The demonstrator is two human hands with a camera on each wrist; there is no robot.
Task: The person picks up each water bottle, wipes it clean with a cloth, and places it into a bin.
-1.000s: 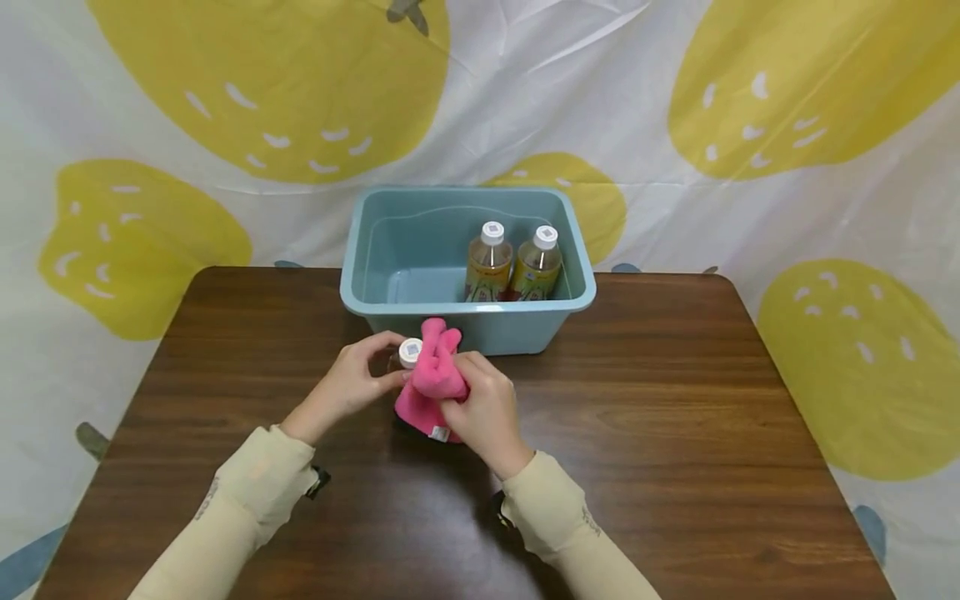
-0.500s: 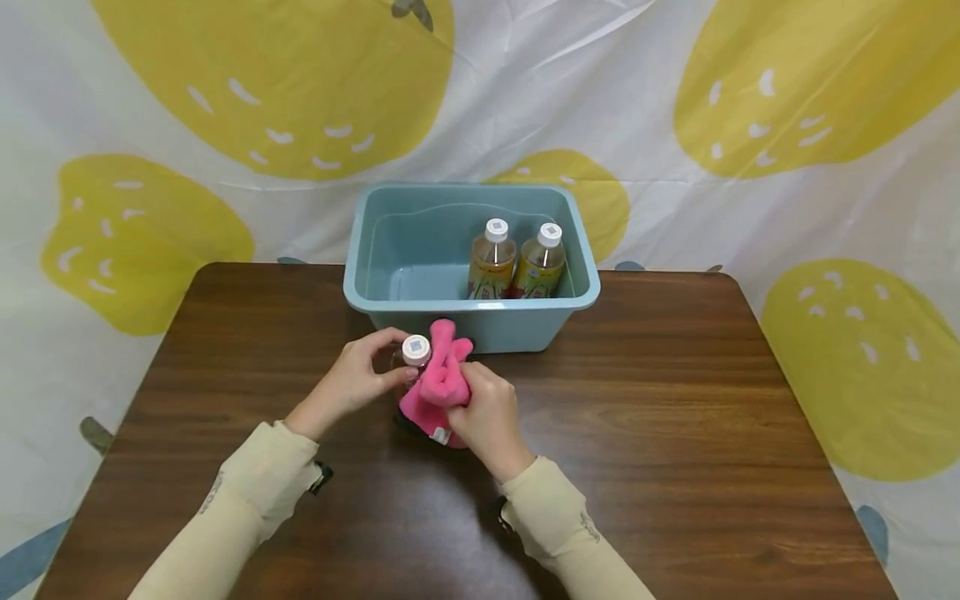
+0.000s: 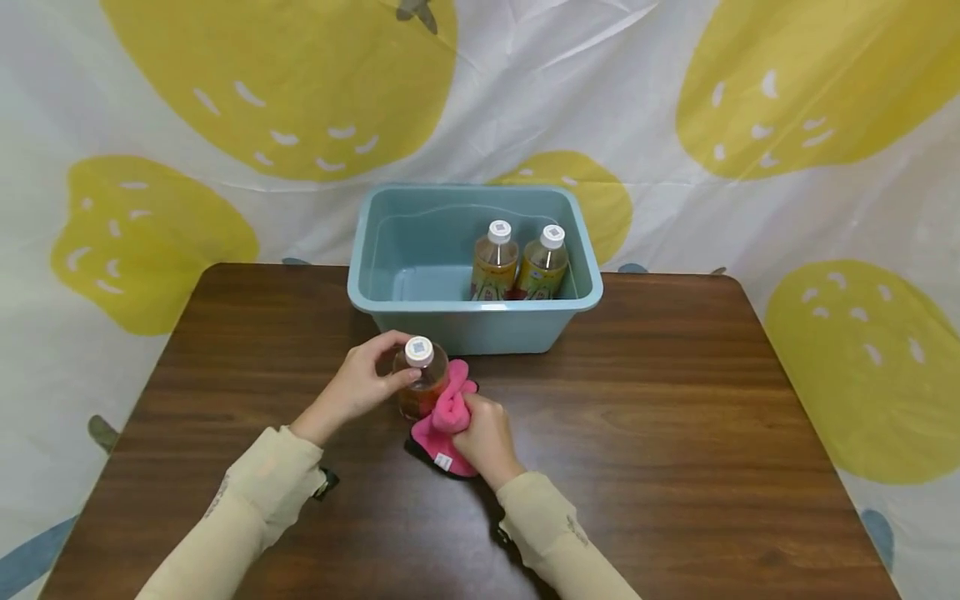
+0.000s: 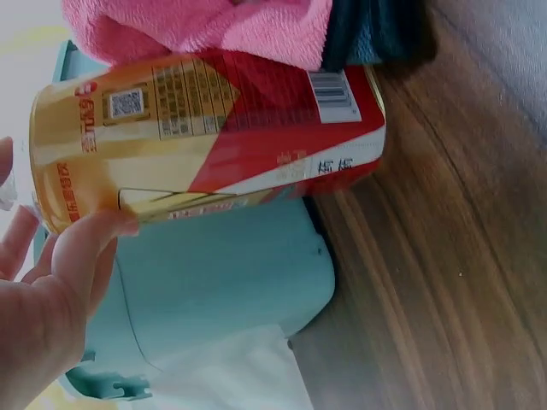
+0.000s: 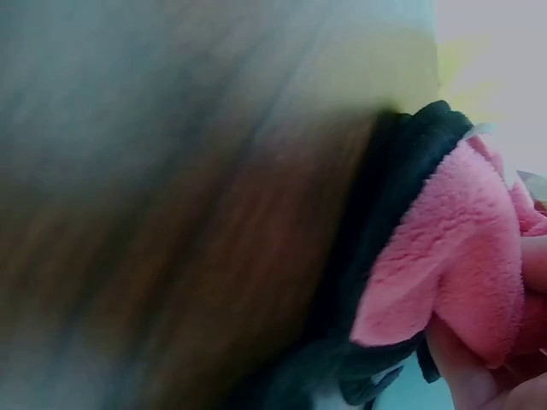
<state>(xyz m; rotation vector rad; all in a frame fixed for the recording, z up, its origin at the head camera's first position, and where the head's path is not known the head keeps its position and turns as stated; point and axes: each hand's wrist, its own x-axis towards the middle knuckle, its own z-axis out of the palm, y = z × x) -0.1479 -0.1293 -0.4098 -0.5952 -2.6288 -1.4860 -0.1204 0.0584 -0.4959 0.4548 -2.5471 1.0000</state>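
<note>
A drink bottle [image 3: 420, 402] with a white cap stands upright on the table, its gold and red label plain in the left wrist view. My left hand [image 3: 358, 385] holds the bottle near its top, thumb on the near side and fingers behind. In my right hand [image 3: 487, 437] is a bunched pink cloth [image 3: 452, 410] with a dark underside and a small white tag. The cloth lies along the bottle's right side, and its lower edge hangs low by the tabletop. Folds of the cloth hide part of the right fingers.
Just behind the hands sits a light blue plastic bin [image 3: 472, 329]. Inside it, on the right, stand two similar bottles, a left one [image 3: 495, 265] and a right one [image 3: 543, 267]. A lemon-print sheet [image 3: 315, 117] hangs behind the brown wooden table [image 3: 675, 433].
My right hand has drawn the pink cloth down toward me and slightly right, uncovering more of the bottle. My left hand keeps its hold near the cap.
</note>
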